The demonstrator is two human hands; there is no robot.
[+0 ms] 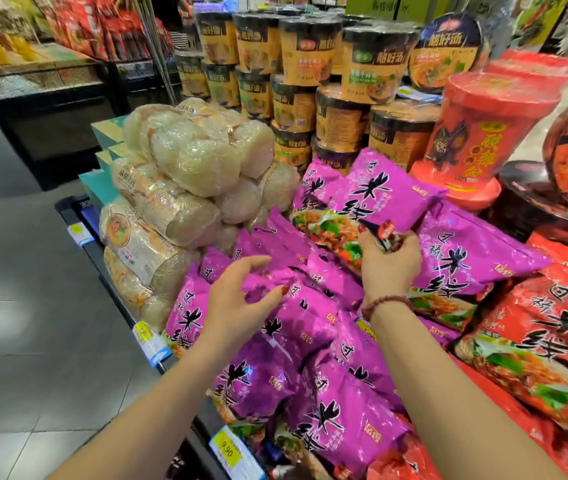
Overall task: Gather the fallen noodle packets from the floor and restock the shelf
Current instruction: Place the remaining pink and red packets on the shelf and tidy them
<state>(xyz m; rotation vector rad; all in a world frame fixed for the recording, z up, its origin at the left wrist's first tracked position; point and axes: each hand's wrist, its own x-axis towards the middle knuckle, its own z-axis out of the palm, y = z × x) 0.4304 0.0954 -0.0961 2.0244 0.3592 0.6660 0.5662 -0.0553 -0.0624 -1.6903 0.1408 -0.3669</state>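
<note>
Several purple noodle packets [313,341] lie heaped on the shelf [109,271]. My right hand [391,261] grips the lower edge of one purple packet [379,188], which stands tilted up at the back of the heap. My left hand [241,303] hovers over the left side of the heap with fingers spread and relaxed, its fingertips touching a purple packet [275,271]. A bead bracelet sits on my right wrist.
Clear bags of pale noodles [185,168] are stacked left of the heap. Noodle cups [310,81] rise behind, red tubs [483,133] at the back right. Red packets [545,348] lie to the right. Price tags [227,452] line the shelf edge; grey floor [26,306] lies left.
</note>
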